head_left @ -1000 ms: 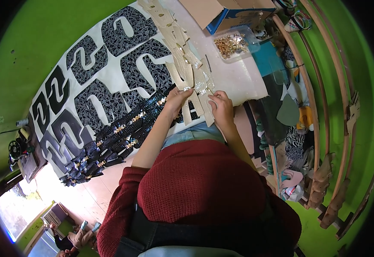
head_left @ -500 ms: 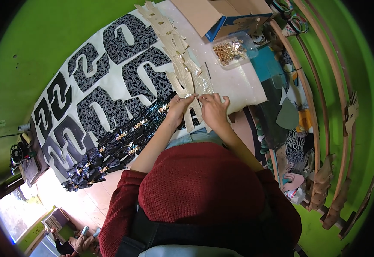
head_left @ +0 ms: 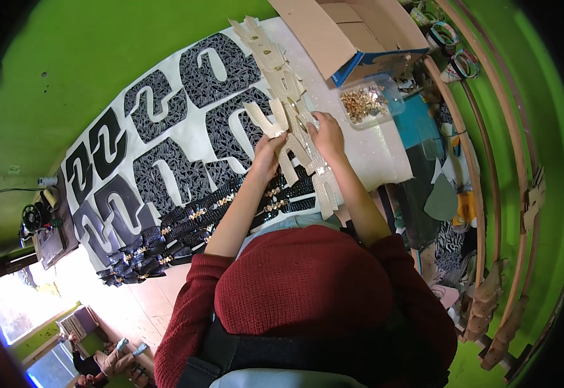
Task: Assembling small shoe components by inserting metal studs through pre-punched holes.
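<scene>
In my left hand [head_left: 269,154] is a pale beige cut strap piece [head_left: 268,121], pinched between thumb and fingers, its forked arms spread above and below. A long overlapping row of beige strap pieces with gold-coloured metal ornaments [head_left: 281,72] runs down the table. My right hand [head_left: 328,137] closes on the middle of that row with bent fingers; the exact grip is partly hidden. The row's near end [head_left: 323,184] lies between my forearms, with a shiny ornament on it.
Black glossy straps with gold ornaments [head_left: 195,216] lie along the near table edge. Patterned black cut sheets [head_left: 220,71] cover the left side. A clear tub of metal ornaments [head_left: 366,103] and an open cardboard box [head_left: 359,32] stand at the far right. Wooden racks [head_left: 489,129] line the right.
My hands have moved apart. The left now holds the forked beige piece up, while the right has shifted onto the row of beige pieces. The whole view has swung slightly.
</scene>
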Demonstrator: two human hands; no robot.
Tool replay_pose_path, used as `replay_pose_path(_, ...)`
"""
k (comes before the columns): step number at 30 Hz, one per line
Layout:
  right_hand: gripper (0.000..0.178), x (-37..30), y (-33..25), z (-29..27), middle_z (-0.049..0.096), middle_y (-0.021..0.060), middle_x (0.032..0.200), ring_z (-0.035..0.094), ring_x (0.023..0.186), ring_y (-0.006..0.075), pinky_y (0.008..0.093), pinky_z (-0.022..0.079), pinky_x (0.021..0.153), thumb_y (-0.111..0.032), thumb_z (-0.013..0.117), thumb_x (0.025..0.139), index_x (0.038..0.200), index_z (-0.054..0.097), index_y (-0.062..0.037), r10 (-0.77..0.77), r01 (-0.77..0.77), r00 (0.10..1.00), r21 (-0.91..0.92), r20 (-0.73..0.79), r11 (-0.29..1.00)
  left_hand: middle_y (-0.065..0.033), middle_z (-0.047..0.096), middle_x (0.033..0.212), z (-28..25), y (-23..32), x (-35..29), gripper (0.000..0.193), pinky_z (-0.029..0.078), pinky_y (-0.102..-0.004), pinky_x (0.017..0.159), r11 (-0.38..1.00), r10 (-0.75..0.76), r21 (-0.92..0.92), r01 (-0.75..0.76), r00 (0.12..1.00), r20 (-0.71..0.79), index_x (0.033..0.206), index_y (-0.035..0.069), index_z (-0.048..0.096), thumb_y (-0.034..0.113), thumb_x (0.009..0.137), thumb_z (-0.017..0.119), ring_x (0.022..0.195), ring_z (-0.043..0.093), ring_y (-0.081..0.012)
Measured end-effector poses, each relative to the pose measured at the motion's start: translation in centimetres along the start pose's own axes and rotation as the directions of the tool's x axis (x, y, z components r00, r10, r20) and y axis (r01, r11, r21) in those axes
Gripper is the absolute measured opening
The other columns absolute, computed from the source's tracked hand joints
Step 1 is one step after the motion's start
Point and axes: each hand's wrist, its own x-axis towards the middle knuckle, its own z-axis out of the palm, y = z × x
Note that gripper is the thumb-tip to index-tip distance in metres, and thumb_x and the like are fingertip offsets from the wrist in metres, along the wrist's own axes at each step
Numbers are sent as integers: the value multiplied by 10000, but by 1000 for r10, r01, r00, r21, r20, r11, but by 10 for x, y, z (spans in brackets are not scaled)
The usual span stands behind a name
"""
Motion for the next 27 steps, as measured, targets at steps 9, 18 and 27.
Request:
replay_pose_path(9,255,24,4,1,631,102,876,597,754,192,297,478,646,-86,695,704,926,612,6,177,-206,965,143,193,968,-52,595,1000,0,-3,2,232,477,-296,781,998,37,-45,-37,999,-3,1098,55,488,106,875,531,925,575,-145)
replay_pose_path(18,335,45,0,-8,641,59,809,578,679,110,244,455,564,-279,607,825,1034,562,-21,157,-464,817,471,555,750,-65,583,1072,-10,7,7,287,477,-303,796,1000,16,-6,-16,1000,18,1156,68,451,132,885,521,953,577,-154)
replay_pose_path(27,415,88,3,22,648,127,926,621,772,183,279,483,660,-351,678,747,960,626,2,92,-321,831,339,548,884,-84,583,1077,-12,10,-2,265,494,-306,789,997,36,-73,-35,999,12,1144,51,461,93,886,503,987,581,-179)
